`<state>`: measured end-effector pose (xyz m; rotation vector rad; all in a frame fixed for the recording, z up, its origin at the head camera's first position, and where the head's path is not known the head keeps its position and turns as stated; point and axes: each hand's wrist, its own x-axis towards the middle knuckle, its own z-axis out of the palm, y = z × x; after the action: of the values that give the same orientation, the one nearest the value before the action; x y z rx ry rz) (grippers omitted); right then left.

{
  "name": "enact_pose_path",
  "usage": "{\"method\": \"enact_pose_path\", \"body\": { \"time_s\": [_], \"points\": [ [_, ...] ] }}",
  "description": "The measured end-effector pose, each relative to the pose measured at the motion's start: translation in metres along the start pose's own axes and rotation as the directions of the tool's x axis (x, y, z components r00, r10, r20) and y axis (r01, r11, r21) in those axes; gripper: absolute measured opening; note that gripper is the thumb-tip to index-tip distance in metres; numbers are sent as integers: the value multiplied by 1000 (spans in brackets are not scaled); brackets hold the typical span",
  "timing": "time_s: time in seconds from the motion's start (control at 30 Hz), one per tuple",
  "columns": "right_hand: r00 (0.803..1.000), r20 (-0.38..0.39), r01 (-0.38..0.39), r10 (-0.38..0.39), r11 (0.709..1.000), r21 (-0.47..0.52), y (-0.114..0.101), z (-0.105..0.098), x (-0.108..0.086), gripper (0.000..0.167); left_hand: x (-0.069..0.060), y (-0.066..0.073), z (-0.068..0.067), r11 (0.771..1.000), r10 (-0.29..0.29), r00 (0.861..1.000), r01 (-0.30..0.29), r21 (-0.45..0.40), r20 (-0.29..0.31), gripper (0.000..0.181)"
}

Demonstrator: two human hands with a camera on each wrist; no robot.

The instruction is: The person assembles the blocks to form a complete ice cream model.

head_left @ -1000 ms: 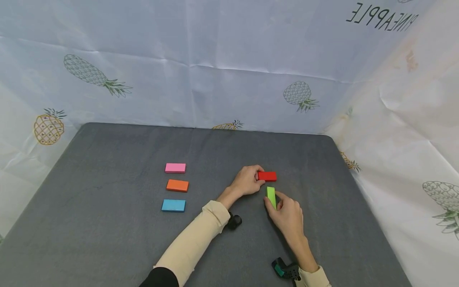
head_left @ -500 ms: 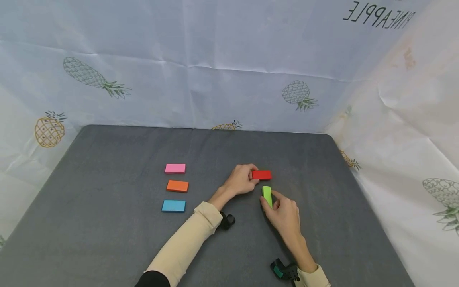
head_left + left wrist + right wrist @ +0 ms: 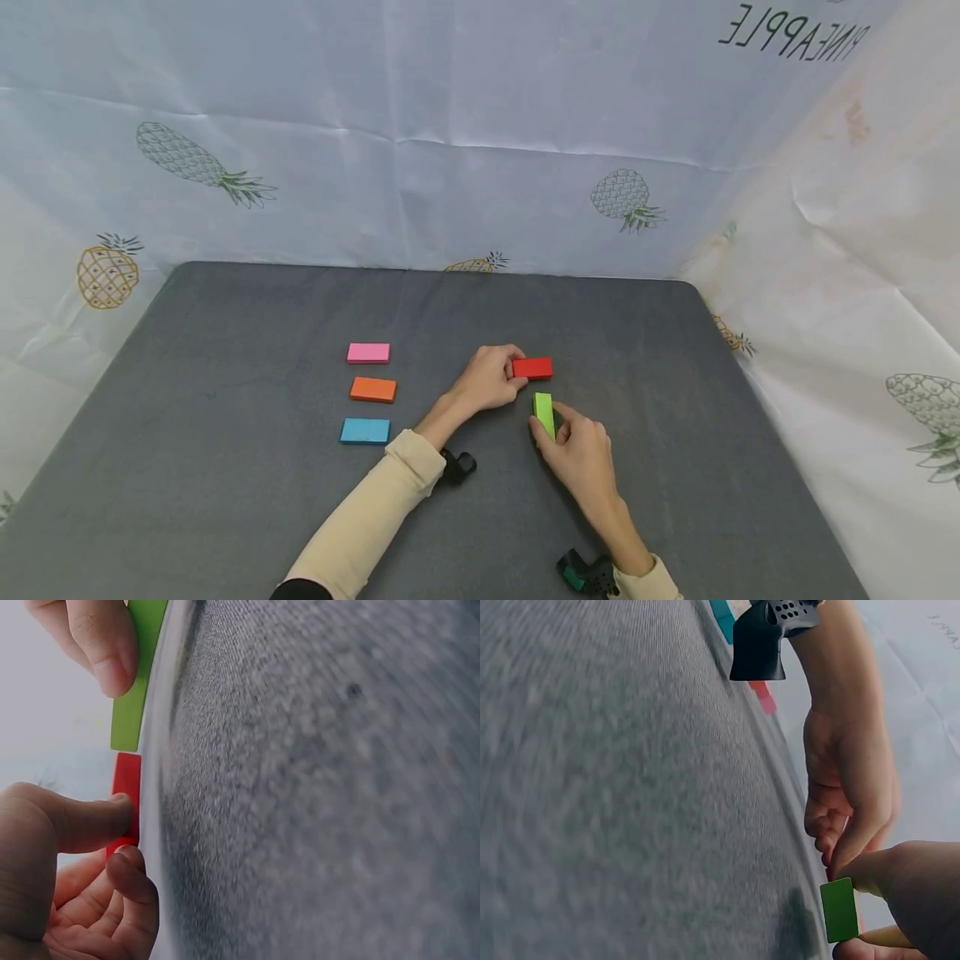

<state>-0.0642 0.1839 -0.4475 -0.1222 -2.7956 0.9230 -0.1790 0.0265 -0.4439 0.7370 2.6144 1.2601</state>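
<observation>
I see the left hand pinching the left end of the red block, right of the middle of the grey table. The right hand grips the green block by its sides, just nearer than the red one, a slim gap between them. From here I can't quite tell whether either is lifted. Further left, a pink block, orange block and blue block lie far to near.

Table, grey fabric top, six o'clock; sheeting, pale, pineapple-printed, nine through three o'clock; mirrored lettering, one o'clock.
</observation>
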Motion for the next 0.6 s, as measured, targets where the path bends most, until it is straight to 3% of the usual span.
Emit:
{"method": "enact_pose_path", "body": {
  "time_s": [0.6],
  "points": [
    [997,23,69,-71,996,61,-19,14,-4,29,-20,-15,-22,1000,-14,1000,14,-13,-2,30]
  ]
}}
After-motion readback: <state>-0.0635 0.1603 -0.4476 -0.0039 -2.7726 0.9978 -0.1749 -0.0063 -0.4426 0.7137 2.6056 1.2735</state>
